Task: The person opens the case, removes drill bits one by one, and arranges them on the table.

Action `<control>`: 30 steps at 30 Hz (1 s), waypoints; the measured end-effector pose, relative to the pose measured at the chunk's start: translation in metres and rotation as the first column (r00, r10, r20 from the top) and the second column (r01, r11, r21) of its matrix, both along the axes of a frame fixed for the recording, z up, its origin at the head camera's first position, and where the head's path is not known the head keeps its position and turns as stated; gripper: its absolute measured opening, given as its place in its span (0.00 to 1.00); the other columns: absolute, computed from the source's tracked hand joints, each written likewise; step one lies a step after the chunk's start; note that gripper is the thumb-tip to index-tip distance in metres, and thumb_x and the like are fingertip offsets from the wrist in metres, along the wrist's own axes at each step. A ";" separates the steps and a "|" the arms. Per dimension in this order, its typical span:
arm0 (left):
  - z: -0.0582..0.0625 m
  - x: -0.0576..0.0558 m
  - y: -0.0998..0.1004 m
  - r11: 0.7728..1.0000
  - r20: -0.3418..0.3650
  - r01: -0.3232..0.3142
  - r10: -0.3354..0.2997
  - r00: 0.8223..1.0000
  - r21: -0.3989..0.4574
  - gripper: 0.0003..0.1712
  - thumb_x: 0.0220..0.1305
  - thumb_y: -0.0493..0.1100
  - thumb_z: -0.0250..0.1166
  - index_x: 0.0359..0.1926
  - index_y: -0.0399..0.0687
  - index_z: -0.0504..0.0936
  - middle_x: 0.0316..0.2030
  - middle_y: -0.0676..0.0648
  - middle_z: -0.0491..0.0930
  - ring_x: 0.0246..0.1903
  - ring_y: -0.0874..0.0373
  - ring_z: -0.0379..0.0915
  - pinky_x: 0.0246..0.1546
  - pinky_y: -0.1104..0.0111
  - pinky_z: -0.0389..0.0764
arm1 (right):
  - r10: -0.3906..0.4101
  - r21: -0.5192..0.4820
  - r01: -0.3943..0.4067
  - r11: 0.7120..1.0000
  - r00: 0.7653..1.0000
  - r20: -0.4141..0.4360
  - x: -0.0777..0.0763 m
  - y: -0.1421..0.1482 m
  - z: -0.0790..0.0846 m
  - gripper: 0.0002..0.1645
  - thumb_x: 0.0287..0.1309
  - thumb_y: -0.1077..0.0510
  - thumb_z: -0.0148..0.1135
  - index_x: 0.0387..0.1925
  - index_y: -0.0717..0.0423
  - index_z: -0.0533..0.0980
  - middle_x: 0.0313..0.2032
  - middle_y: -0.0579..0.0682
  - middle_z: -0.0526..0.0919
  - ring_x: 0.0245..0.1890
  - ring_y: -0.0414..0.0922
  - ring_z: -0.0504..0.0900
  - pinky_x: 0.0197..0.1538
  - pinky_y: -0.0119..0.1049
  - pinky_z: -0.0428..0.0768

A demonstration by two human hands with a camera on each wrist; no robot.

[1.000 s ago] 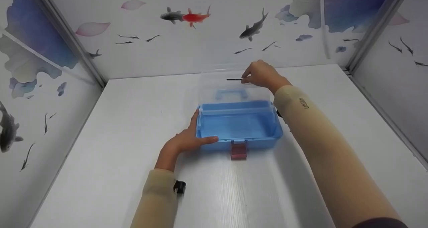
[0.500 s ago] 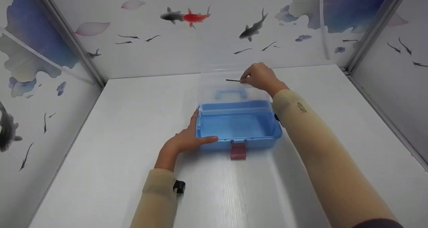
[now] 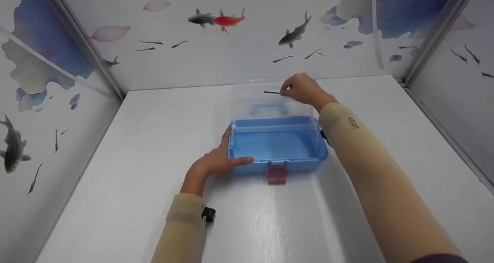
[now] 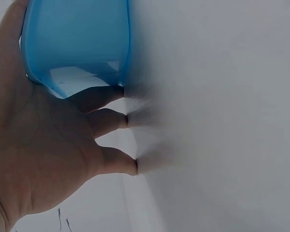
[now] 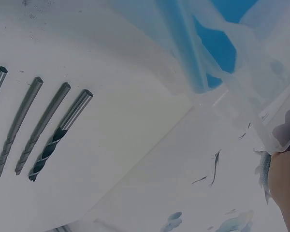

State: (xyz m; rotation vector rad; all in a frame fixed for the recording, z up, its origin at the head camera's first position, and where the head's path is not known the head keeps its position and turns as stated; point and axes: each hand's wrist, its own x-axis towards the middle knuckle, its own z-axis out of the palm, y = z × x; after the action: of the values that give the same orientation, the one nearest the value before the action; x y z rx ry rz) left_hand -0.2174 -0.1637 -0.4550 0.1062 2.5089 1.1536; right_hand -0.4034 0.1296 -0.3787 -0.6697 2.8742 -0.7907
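A blue plastic box [image 3: 276,144] stands on the table with its clear lid [image 3: 247,95] swung up at the back. My left hand [image 3: 216,159] rests on its left end, thumb along the front rim and fingers spread down the side. In the left wrist view, fingertips [image 4: 130,166] touch the tabletop. My right hand [image 3: 305,88] pinches a thin dark drill bit [image 3: 271,92] near the lid's upper part. The right wrist view shows that hand [image 5: 287,179] only at the edge, partly behind the lid; the held bit does not show there.
Several more drill bits [image 5: 58,135] lie side by side on the table, hidden by the right arm in the head view. A red latch [image 3: 277,174] hangs at the box's front. Fish-patterned walls [image 3: 216,47] enclose the table [image 3: 162,139].
My right hand has dipped very slightly, the pinched drill bit tilting a little with it. My left hand and the box keep their places; the head view shifts slightly.
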 end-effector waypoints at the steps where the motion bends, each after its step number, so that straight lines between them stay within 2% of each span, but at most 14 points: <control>1: 0.000 0.000 0.000 1.000 0.000 -0.001 0.001 1.000 -0.001 0.76 0.58 0.72 0.73 0.85 0.67 0.24 0.85 0.42 0.49 0.81 0.39 0.56 0.78 0.37 0.62 | 0.009 -0.015 -0.009 1.000 1.000 0.001 0.000 0.001 0.001 0.15 0.75 0.54 0.63 0.53 0.58 0.88 0.52 0.58 0.89 0.48 0.53 0.84 0.55 0.51 0.83; 5: 0.000 0.000 0.001 1.000 0.005 -0.007 0.008 1.000 -0.014 0.77 0.58 0.72 0.72 0.85 0.68 0.23 0.85 0.42 0.49 0.81 0.39 0.55 0.79 0.37 0.61 | 0.024 -0.086 -0.024 0.996 1.000 -0.002 0.002 0.004 0.003 0.15 0.74 0.55 0.64 0.50 0.59 0.88 0.44 0.58 0.87 0.38 0.50 0.77 0.45 0.46 0.77; 8: 0.001 0.000 0.002 1.000 0.001 0.001 -0.001 1.000 -0.009 0.77 0.58 0.72 0.72 0.85 0.67 0.22 0.85 0.42 0.48 0.82 0.39 0.54 0.79 0.37 0.60 | 0.010 -0.136 -0.010 0.991 1.000 0.004 0.003 0.005 0.006 0.13 0.73 0.55 0.64 0.48 0.58 0.88 0.42 0.57 0.85 0.37 0.48 0.74 0.43 0.44 0.74; 14: 0.002 0.000 0.002 1.000 0.008 0.001 -0.001 1.000 -0.016 0.76 0.59 0.72 0.72 0.85 0.65 0.23 0.85 0.41 0.48 0.82 0.39 0.55 0.79 0.37 0.59 | 0.000 -0.184 0.003 0.983 1.000 0.019 0.006 0.004 0.013 0.14 0.72 0.54 0.65 0.48 0.58 0.88 0.46 0.57 0.85 0.40 0.49 0.73 0.45 0.45 0.73; 23: 0.002 -0.001 0.001 1.000 0.002 0.006 -0.006 1.000 -0.011 0.77 0.59 0.72 0.72 0.85 0.66 0.22 0.86 0.41 0.47 0.83 0.39 0.52 0.80 0.37 0.58 | -0.016 -0.211 0.017 0.977 1.000 0.008 0.009 0.004 0.026 0.15 0.70 0.54 0.65 0.49 0.59 0.88 0.40 0.54 0.81 0.40 0.49 0.72 0.44 0.44 0.72; 30: 0.002 0.001 0.001 1.000 0.002 0.007 -0.007 1.000 -0.006 0.77 0.59 0.70 0.73 0.85 0.66 0.22 0.86 0.41 0.46 0.83 0.39 0.52 0.80 0.37 0.58 | -0.021 -0.203 0.022 0.979 1.000 0.007 0.011 0.005 0.033 0.15 0.70 0.54 0.64 0.48 0.58 0.88 0.43 0.54 0.83 0.43 0.49 0.75 0.47 0.44 0.74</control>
State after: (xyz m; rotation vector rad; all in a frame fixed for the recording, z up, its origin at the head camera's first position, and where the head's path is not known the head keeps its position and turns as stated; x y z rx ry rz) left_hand -0.2169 -0.1624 -0.4533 0.1123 2.5083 1.1428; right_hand -0.3928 0.1347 -0.3460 -0.6556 2.8258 -1.0991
